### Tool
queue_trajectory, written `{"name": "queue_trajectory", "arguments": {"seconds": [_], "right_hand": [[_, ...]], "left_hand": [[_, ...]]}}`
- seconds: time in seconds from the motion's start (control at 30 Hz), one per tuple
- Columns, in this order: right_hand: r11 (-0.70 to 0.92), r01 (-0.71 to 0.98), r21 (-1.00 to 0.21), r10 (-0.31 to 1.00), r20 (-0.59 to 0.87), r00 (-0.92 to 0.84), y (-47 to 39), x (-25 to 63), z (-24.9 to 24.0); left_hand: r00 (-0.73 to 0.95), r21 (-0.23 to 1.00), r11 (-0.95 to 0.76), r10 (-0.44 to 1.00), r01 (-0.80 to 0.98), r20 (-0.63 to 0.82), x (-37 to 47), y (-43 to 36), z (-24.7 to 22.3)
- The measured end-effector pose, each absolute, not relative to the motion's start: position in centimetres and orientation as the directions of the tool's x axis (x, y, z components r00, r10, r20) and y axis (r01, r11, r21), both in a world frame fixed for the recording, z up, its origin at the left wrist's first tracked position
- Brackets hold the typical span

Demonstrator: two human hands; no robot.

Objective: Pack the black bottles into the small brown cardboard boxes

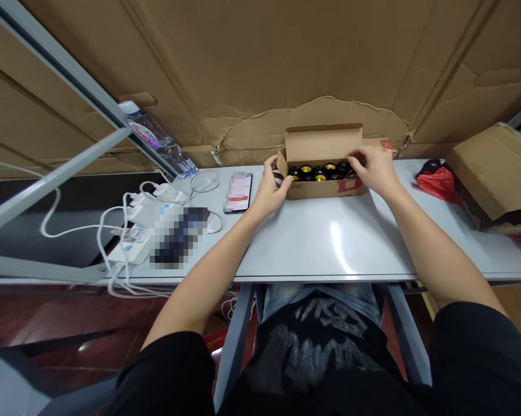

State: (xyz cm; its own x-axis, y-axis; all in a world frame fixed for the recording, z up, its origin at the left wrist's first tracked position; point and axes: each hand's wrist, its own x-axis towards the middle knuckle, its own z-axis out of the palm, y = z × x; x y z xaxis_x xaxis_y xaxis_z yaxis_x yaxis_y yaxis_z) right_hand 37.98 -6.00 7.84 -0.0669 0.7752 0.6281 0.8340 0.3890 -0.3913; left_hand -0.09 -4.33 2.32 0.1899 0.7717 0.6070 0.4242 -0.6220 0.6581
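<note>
A small brown cardboard box (316,190) with a red print stands on the table, its lid raised at the back. Black cylindrical pieces with gold ends (321,178) sit packed in rows inside it. My left hand (271,189) grips the left end of the box, thumb at the front corner and fingers by the side flap. Over the box's right end, my right hand (375,167) is bent down with thumb and fingers close together. What its fingertips hold, if anything, is hidden.
On the left are a phone (238,192), a blurred dark object (180,237), white power strips (132,245) with cables and a leaning water bottle (158,138). At the right lie a red plastic bag (438,184) and an open carton (497,173). Cardboard (295,58) lines the back.
</note>
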Motion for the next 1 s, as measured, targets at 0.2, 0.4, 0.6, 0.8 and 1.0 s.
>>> {"name": "queue_trajectory", "arguments": {"seconds": [0.2,0.4,0.6,0.8,1.0], "right_hand": [[0.25,0.853,-0.457,0.704,0.691,0.164,-5.1,39.6,7.6],[0.344,0.761,-0.55,0.617,0.744,0.259,-3.6,40.7,6.9],[0.336,0.699,-0.631,0.641,0.697,0.321,-4.3,40.3,8.4],[0.456,0.368,-0.811,0.784,0.561,0.266,-5.0,38.8,9.3],[0.436,0.444,-0.783,0.87,0.492,0.012,-5.2,36.8,7.7]], "left_hand": [[0.204,0.632,-0.619,0.771,0.466,0.603,0.1,-5.3,3.4],[0.255,0.59,-0.641,0.753,0.49,0.606,0.3,-6.2,3.9],[0.273,0.56,-0.614,0.772,0.557,0.574,-0.2,-5.6,4.2],[0.267,0.596,-0.612,0.779,0.519,0.567,-0.4,-5.2,4.0],[0.26,0.615,-0.6,0.791,0.512,0.554,-0.4,-5.4,3.8]]}}
